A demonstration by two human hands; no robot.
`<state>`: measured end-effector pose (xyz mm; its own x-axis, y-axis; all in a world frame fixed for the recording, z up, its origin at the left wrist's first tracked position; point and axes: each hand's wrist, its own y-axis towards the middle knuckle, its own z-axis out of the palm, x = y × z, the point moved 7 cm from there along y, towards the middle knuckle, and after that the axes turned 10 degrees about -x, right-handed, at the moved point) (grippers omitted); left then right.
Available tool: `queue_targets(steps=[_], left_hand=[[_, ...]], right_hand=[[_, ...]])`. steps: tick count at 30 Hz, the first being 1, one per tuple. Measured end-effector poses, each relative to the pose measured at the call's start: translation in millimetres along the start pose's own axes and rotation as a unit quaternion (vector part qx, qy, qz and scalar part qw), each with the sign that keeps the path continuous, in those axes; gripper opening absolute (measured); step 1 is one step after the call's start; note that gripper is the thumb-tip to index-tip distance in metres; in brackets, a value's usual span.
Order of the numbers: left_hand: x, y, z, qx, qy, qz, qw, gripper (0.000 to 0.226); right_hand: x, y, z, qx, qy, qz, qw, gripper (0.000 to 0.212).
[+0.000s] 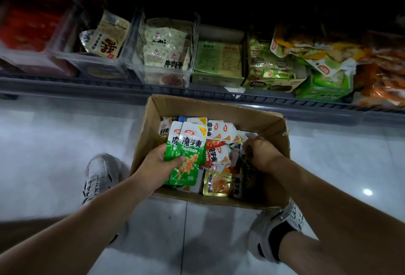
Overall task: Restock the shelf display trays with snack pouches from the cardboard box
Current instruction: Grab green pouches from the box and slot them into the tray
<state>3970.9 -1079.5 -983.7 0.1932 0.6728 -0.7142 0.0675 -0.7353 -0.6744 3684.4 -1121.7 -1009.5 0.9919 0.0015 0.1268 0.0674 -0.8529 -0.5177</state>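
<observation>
An open cardboard box (153, 110) stands on the floor below the shelf, full of mixed snack pouches. My left hand (154, 165) holds a small stack of green pouches (188, 149) over the box's left side. My right hand (262, 153) is down inside the box at its right side, fingers curled into the loose pouches; what it grips is hidden. A gold pouch (221, 183) lies near the box's front wall, and red and white pouches (215, 154) lie in the middle. Clear display trays (133, 33) sit on the shelf above.
The shelf rail (109, 86) runs across just behind the box. On the shelf stand green carton trays (219, 79) of pouches and loose bags (317, 51) at the right. My two grey shoes (99, 174) flank the box on the pale tiled floor.
</observation>
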Motion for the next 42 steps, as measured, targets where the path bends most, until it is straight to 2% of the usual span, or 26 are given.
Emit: queue_targets(steps=[5, 9, 13, 17, 19, 22, 24, 25, 26, 29, 30, 31, 32, 34, 36, 38, 42], left_hand=[[0, 0, -1, 0.005, -0.014, -0.002, 1.0, 0.028], [0, 0, -1, 0.003, -0.025, -0.001, 1.0, 0.028], [-8, -3, -5, -0.025, -0.013, 0.032, 0.999, 0.029], [-20, -10, -8, -0.054, -0.024, 0.058, 0.997, 0.024], [-27, -15, -7, -0.038, -0.05, 0.047, 0.997, 0.024], [-37, -26, -7, -0.014, -0.111, 0.026, 0.993, 0.02], [-41, -28, -13, -0.001, -0.134, 0.023, 0.991, 0.057], [-46, -32, -17, 0.005, -0.128, 0.045, 0.991, 0.06], [-50, -33, -21, 0.011, -0.108, 0.066, 0.992, 0.051], [-54, -30, -47, -0.033, -0.085, 0.091, 0.992, 0.031], [-50, -26, -61, -0.065, -0.103, 0.083, 0.989, 0.029], [-47, -23, -74, -0.089, -0.123, 0.078, 0.985, 0.027], [-44, -19, -85, -0.107, -0.138, 0.072, 0.982, 0.025], [-39, -13, -101, -0.127, -0.158, 0.065, 0.977, 0.021], [-30, -9, -106, -0.134, -0.167, 0.06, 0.975, 0.019], [-21, -5, -106, -0.136, -0.168, 0.054, 0.975, 0.019], [-17, -2, -105, -0.136, -0.172, 0.049, 0.974, 0.022]], right_hand=[[1, 0, 3, 0.022, 0.029, -0.009, 0.999, 0.018], [5, -1, -17, -0.002, 0.148, -0.008, 0.989, 0.011], [31, -6, -53, 0.02, 0.287, -0.071, 0.955, 0.012], [75, -14, -91, 0.027, 0.328, -0.139, 0.934, 0.01], [100, -19, -104, 0.011, 0.348, -0.164, 0.923, 0.012], [125, -17, -114, -0.065, 0.399, -0.153, 0.902, 0.014], [137, -16, -118, -0.118, 0.426, -0.141, 0.886, 0.005], [143, -15, -118, -0.126, 0.446, -0.136, 0.876, 0.005], [149, -13, -117, -0.117, 0.484, -0.129, 0.857, 0.01], [149, 1, -108, -0.064, 0.666, -0.044, 0.742, 0.018], [141, 6, -105, -0.075, 0.676, -0.011, 0.733, 0.013], [128, 14, -97, -0.099, 0.639, 0.021, 0.762, 0.008], [115, 21, -84, -0.11, 0.577, 0.048, 0.808, 0.005], [94, 31, -45, -0.083, 0.463, 0.104, 0.876, 0.005], [84, 36, -8, -0.049, 0.419, 0.151, 0.894, 0.027], [85, 37, 13, -0.056, 0.392, 0.171, 0.902, 0.041], [89, 41, 24, -0.111, 0.365, 0.191, 0.904, 0.043]])
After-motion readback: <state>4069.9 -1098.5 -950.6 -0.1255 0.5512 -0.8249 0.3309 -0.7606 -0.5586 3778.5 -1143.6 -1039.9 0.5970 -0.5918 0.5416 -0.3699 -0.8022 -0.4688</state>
